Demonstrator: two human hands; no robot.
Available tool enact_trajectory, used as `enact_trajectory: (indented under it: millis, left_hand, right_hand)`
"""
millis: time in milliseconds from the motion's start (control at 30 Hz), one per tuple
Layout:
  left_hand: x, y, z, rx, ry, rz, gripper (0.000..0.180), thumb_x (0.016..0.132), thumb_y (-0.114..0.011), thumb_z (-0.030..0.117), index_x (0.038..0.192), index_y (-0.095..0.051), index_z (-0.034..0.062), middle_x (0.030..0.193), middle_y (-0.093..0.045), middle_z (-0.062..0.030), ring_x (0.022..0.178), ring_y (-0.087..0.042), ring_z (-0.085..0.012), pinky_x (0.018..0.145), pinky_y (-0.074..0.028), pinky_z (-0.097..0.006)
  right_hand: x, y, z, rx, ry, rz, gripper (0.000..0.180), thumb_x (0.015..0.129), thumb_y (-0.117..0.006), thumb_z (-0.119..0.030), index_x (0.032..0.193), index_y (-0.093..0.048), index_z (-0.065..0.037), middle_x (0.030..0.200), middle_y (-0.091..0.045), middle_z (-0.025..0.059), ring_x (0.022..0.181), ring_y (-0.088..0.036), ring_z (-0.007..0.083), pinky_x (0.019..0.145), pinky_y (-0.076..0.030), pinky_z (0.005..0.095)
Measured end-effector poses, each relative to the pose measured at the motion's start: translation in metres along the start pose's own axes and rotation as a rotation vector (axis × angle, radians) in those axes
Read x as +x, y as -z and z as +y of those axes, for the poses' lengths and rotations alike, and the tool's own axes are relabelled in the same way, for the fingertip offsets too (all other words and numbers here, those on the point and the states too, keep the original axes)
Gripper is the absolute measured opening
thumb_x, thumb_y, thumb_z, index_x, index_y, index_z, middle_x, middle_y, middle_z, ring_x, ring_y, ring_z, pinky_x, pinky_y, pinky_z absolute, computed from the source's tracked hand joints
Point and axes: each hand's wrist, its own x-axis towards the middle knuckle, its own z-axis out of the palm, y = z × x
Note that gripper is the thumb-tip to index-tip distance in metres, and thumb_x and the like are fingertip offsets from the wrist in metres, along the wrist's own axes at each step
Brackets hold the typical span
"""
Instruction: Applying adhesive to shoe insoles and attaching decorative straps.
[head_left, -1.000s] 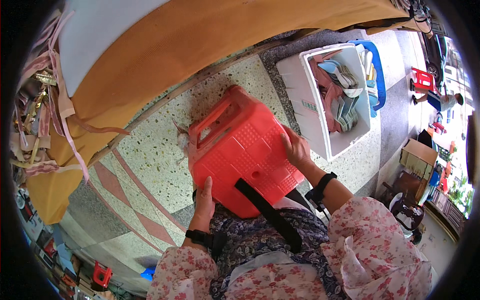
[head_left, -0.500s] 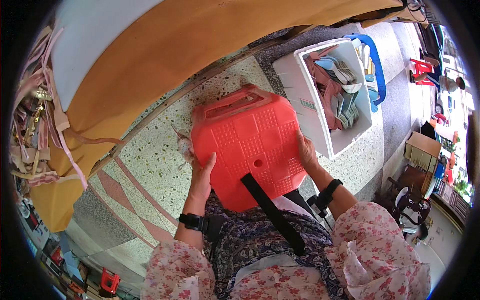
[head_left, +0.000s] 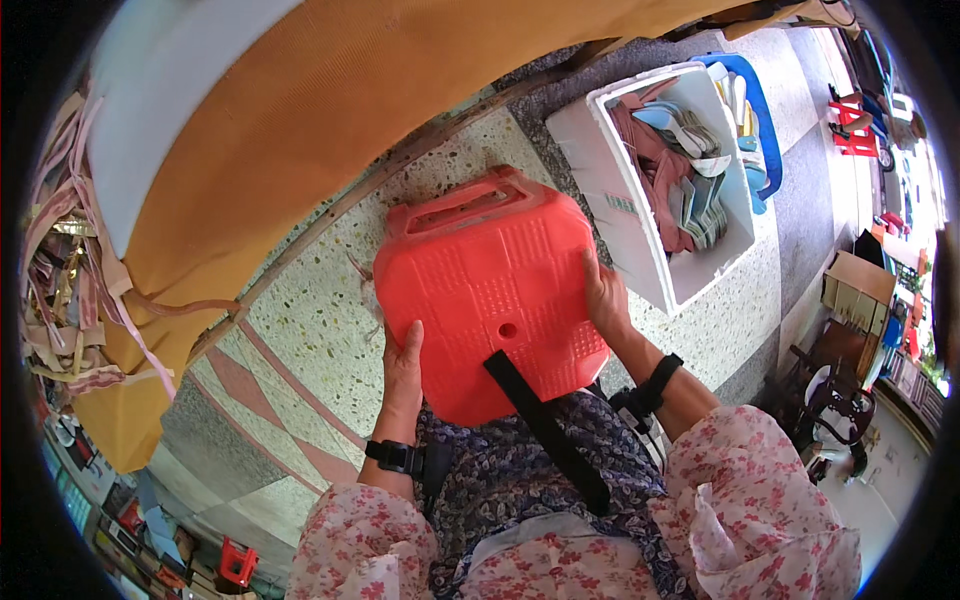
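Stool (head_left: 480, 285) of red plastic sits in the middle of the view, right in front of a dark patterned apron (head_left: 500, 475), its studded seat turned up and a long opening showing in its far side. The left hand (head_left: 403, 370) clasps its left edge with the thumb laid over the seat; the right hand (head_left: 605, 297) grips the opposite edge, thumb likewise on top. On both hands the other fingers are mostly tucked from sight, and whether the stool touches the speckled floor (head_left: 300, 285) cannot be told. A black strap (head_left: 550, 435) runs from the near part of the seat down across the apron. Just right of the stool stands a white foam box (head_left: 603, 180) holding pinkish pieces (head_left: 650, 165) and stacked pale pieces (head_left: 705, 215), with a blue basket (head_left: 768, 120) against its right side. Orange-brown cloth (head_left: 320, 110) hangs at the edge of a pale-topped desk (head_left: 185, 90), beyond the stool, and loose strips (head_left: 70, 270) lie tangled at the far left.
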Motion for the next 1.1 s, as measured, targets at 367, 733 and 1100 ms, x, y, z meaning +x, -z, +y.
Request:
enact_trajectory:
  millis: [367,733,1100]
  left_hand:
    - [-0.008,-0.007,-0.010,-0.131,0.012,0.090,0.078,0.092,-0.056,0.045,0.149,-0.018,0.0061,0.146,-0.034,-0.0130,0.128,-0.041,-0.0263,0.107,-0.036,-0.039]
    - [-0.034,0.020,0.048,0.439,-0.146,0.158,0.078,0.091,-0.060,0.040,0.147,-0.023,0.0012,0.138,-0.043,-0.0228,0.123,-0.045,-0.0333,0.100,-0.039,-0.040]
    - [-0.141,0.141,0.320,1.246,-1.277,0.404,0.044,0.089,-0.058,0.006,0.131,-0.050,-0.0024,0.134,-0.050,-0.0193,0.123,-0.050,-0.0350,0.098,-0.044,-0.041]
  right_hand:
    - [0.022,0.000,-0.027,-0.114,0.061,0.012,0.079,0.089,-0.029,-0.070,0.089,-0.065,0.000,0.084,-0.061,0.0327,0.090,-0.059,0.0483,0.080,-0.045,0.0513]
    - [0.010,0.060,-0.053,0.045,0.434,0.189,0.070,0.094,-0.048,-0.049,0.140,-0.034,0.002,0.139,-0.039,0.0274,0.131,-0.036,0.0418,0.109,-0.029,0.0431]
    - [-0.073,0.118,-0.284,-0.393,0.873,0.383,0.080,0.083,-0.068,-0.029,0.147,-0.025,-0.009,0.151,-0.025,0.0171,0.135,-0.031,0.0396,0.107,-0.031,0.0477]
